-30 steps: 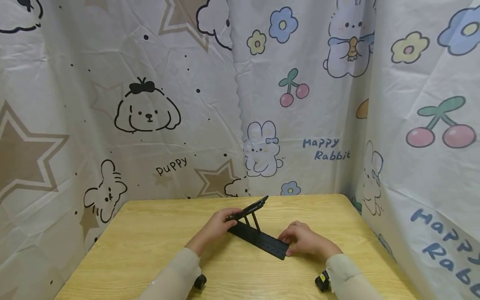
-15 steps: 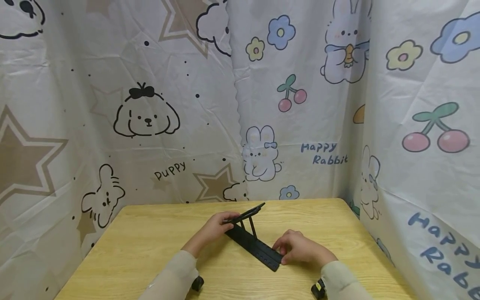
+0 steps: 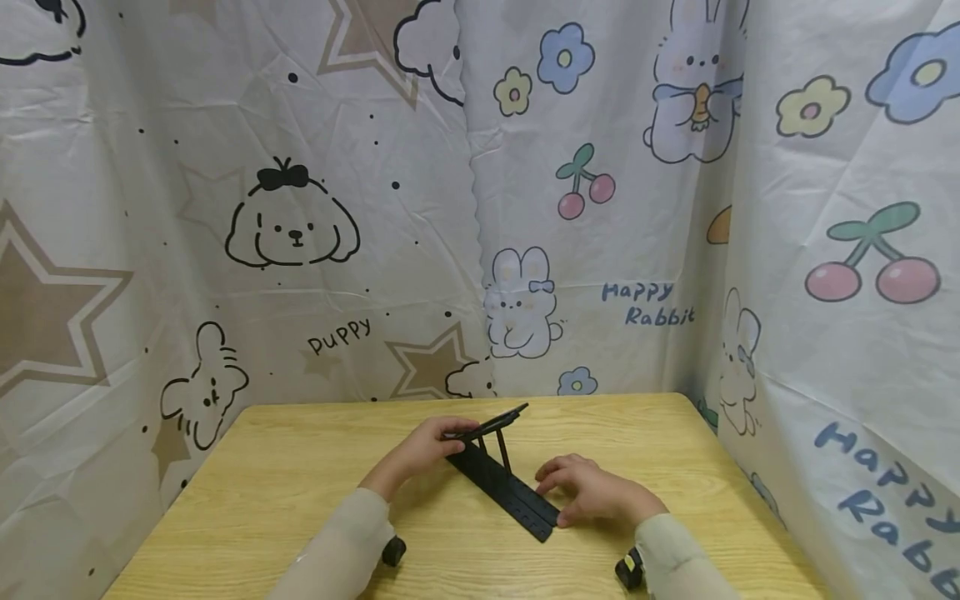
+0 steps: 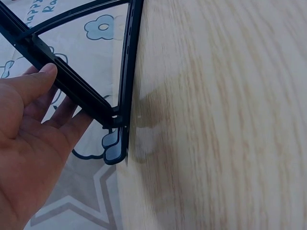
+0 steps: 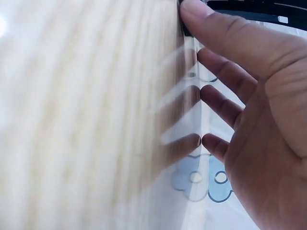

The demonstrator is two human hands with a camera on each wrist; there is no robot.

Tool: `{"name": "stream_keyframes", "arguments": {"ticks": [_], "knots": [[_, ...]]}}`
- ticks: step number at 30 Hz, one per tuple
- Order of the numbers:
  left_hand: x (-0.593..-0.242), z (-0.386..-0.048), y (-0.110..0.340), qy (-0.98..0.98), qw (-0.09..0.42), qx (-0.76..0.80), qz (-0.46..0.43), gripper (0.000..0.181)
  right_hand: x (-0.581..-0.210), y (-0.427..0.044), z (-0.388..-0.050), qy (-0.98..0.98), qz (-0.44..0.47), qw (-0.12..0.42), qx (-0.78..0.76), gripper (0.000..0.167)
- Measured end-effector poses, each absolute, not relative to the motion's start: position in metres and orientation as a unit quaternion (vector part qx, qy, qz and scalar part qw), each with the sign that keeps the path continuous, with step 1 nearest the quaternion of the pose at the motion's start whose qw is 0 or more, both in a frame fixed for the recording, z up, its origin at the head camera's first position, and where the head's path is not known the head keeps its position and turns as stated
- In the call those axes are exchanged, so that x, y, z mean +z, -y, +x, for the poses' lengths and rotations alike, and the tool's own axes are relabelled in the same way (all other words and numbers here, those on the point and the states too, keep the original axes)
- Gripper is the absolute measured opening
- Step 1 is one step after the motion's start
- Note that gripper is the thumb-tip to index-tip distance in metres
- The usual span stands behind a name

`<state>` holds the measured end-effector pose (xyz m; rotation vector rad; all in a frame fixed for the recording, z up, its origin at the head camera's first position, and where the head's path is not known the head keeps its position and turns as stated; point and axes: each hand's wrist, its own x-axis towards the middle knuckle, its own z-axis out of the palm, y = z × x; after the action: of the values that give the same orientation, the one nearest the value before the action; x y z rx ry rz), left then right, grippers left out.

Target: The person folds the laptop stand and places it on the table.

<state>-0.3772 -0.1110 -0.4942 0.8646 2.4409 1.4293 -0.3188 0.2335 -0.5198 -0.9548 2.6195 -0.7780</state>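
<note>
A black folding stand rests on the table in the head view, its long slotted base running diagonally and its upper panel propped up on thin struts. My left hand grips the tilted panel near its hinged end; in the left wrist view, the thumb of the left hand lies on one side of the panel and fingers are behind it. At the near end of the base, the thumb of my right hand touches the corner. In the right wrist view, the other fingers of the right hand are spread, their tips at the tabletop.
The wooden table has a rounded back corner at right. A printed curtain hangs behind it and along both sides. Black wrist cameras sit under the sleeves.
The base's near end has swung slightly left and toward me. My right hand's fingers have come away from the base edge, leaving the thumb at its corner. The left hand keeps its grip.
</note>
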Motion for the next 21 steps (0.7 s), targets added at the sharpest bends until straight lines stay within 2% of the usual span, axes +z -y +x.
{"name": "stream_keyframes", "arguments": {"ticks": [5,13,21], "knots": [[-0.493,-0.376,0.112,-0.822,0.094,0.481,0.29,0.04,-0.517,-0.234,-0.324,-0.888,-0.338,0.153,-0.271,0.046],[-0.5,-0.375,0.112,-0.834,0.062,0.468,0.287,0.037,-0.52,-0.226,-0.334,-0.879,-0.378,0.152,-0.248,0.053],[-0.499,-0.376,0.113,-0.836,0.063,0.467,0.282,0.037,-0.519,-0.218,-0.335,-0.86,-0.41,0.16,-0.258,0.056]]}}
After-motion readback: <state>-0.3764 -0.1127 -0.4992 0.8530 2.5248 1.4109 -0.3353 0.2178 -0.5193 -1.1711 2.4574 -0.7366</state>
